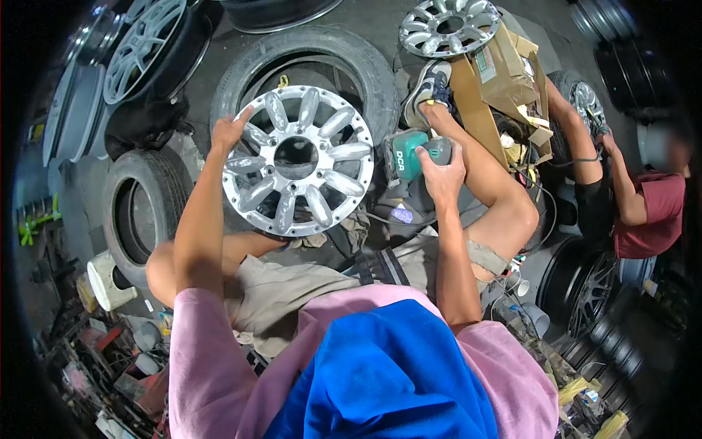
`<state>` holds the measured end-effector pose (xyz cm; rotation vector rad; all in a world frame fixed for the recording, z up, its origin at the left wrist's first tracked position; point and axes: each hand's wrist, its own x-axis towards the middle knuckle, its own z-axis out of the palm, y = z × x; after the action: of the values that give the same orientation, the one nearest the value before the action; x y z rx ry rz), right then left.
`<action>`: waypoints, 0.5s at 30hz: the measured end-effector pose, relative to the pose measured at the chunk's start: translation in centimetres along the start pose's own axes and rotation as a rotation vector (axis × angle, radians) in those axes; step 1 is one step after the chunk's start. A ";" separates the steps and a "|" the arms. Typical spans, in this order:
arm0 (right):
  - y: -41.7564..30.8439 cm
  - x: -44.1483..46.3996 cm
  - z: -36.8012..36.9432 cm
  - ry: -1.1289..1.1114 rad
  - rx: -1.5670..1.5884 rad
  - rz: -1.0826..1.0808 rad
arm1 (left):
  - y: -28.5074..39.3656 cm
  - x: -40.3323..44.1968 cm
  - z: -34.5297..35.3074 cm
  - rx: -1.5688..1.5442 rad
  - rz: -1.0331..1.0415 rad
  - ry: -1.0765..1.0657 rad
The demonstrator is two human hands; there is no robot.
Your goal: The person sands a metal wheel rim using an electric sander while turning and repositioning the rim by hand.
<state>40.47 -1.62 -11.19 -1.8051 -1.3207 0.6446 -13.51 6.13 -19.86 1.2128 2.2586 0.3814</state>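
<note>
A silver multi-spoke wheel rim (pixel 257 194) leans in front of me, its spokes streaked with bright sanded patches. My left hand (pixel 231 132) is closed on its upper left edge. In my right hand (pixel 443 170) is a green and black power sander (pixel 404 155) marked DCA, gripped from above. The sander is just right of the rim; whether its pad touches the edge I cannot tell. Behind and beneath the rim lies a large black tire (pixel 374 67). A small purple pad or piece (pixel 402 214) rests on the floor below the sander.
A cardboard box (pixel 504 69) with odds and ends stands at upper right, a similar rim (pixel 424 44) beside its top. Another tire (pixel 167 192) and several rims (pixel 148 47) are at left. A cord (pixel 553 208) runs along the floor. A co-worker (pixel 647 212) sits at right.
</note>
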 end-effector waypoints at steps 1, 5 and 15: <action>-0.1 -0.3 -0.1 0.000 0.006 0.001 | 2.0 -1.9 -1.1 0.004 0.001 0.004; -1.4 -1.1 0.4 0.015 -0.029 -0.001 | 9.4 -8.1 -6.7 -0.143 -0.052 -0.161; -1.8 -3.4 1.1 -0.007 -0.155 -0.026 | 16.0 -18.7 -6.4 0.078 0.558 0.231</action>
<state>37.49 -4.27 -10.44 -1.9067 -1.4307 0.5480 2.00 -0.50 -0.80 1.9257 2.0980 0.6732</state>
